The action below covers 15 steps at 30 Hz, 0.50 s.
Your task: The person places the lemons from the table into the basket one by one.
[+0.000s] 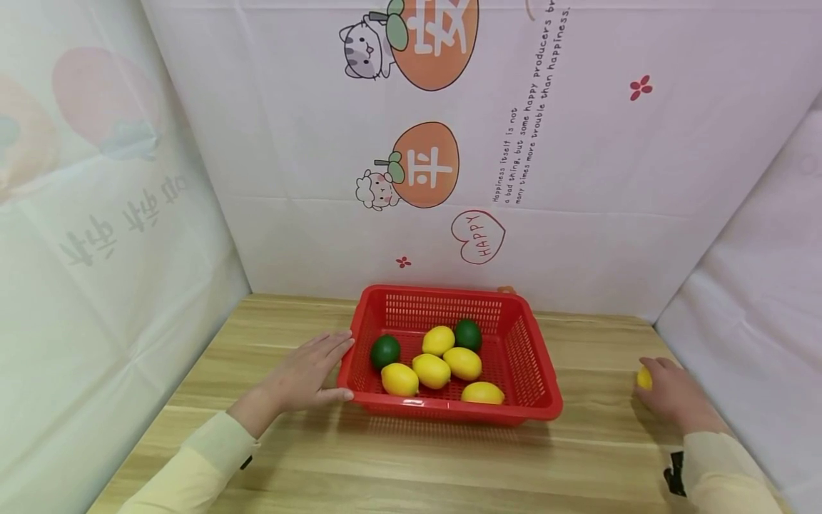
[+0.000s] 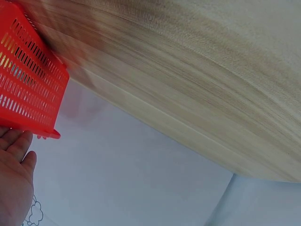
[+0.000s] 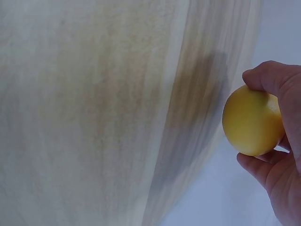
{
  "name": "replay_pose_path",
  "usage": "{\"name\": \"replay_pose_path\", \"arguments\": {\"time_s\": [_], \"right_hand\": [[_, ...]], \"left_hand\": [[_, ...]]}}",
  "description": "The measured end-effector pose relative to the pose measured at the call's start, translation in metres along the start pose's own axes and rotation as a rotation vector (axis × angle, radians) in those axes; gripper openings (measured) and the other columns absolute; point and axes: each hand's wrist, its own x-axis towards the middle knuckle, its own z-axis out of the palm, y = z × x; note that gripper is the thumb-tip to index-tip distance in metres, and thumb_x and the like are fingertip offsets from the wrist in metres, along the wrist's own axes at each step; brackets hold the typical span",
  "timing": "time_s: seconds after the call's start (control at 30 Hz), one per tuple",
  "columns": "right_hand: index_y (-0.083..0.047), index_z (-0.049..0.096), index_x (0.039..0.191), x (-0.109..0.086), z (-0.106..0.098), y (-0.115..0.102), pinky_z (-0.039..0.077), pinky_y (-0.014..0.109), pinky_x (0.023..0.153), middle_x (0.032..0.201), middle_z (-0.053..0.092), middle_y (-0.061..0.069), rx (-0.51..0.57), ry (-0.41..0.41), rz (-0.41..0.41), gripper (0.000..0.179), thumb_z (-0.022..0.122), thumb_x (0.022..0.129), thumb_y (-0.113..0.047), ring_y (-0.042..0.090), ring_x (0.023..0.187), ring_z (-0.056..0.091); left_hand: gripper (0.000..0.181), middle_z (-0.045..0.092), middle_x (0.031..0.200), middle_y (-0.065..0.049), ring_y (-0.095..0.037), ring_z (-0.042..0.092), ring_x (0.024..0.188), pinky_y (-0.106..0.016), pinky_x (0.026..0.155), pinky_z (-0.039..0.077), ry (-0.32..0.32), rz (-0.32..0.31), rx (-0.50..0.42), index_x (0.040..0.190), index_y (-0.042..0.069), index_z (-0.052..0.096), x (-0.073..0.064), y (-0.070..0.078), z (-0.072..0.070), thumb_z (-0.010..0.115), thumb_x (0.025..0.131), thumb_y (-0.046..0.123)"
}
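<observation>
A red plastic basket (image 1: 546, 408) stands on the wooden table, with several yellow lemons (image 1: 432, 371) and two dark green fruits (image 1: 385, 352) lying in it. My left hand (image 1: 308, 375) rests its straight fingers against the basket's left rim; in the left wrist view the fingers (image 2: 19, 146) touch that rim from outside. Off to the right of the basket, my right hand (image 1: 677, 396) holds one lemon (image 3: 253, 121). The right wrist view shows thumb and fingers curled round that lemon, mostly from two sides. In the head view the hand covers most of it.
White printed cloth (image 1: 308, 143) hangs behind the table, and more cloth closes in the left and right sides. Bare wood table (image 1: 449, 471) shows in front of the basket and between it and my right hand. A black strap (image 1: 674, 472) sits at the right wrist.
</observation>
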Motion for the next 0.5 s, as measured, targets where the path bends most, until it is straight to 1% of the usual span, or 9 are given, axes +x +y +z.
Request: {"name": "replay_pose_path", "arguments": {"time_s": [0.23,0.5], "right_hand": [[0.019,0.047,0.123,0.0029,-0.0011,-0.0037,0.039,0.069,0.086,0.116,0.043,0.047,-0.008,-0.002,-0.006,0.061,0.073,0.078,-0.014,0.063,0.102,0.045],[0.02,0.046,0.122,0.0038,-0.004,-0.0096,0.038,0.07,0.086,0.117,0.042,0.047,0.005,0.035,-0.03,0.061,0.074,0.078,-0.012,0.063,0.102,0.043]], "left_hand": [[0.093,0.038,0.151,-0.013,-0.03,0.034,0.138,-0.048,0.11,0.032,0.009,0.002,-0.012,0.146,0.001,0.041,-0.0002,0.0003,0.0002,0.05,0.086,0.071],[0.094,0.035,0.153,-0.012,-0.029,0.032,0.14,-0.046,0.113,0.028,-0.014,-0.003,-0.015,0.147,0.002,0.039,-0.0002,-0.0003,-0.0008,0.045,0.086,0.073]]}}
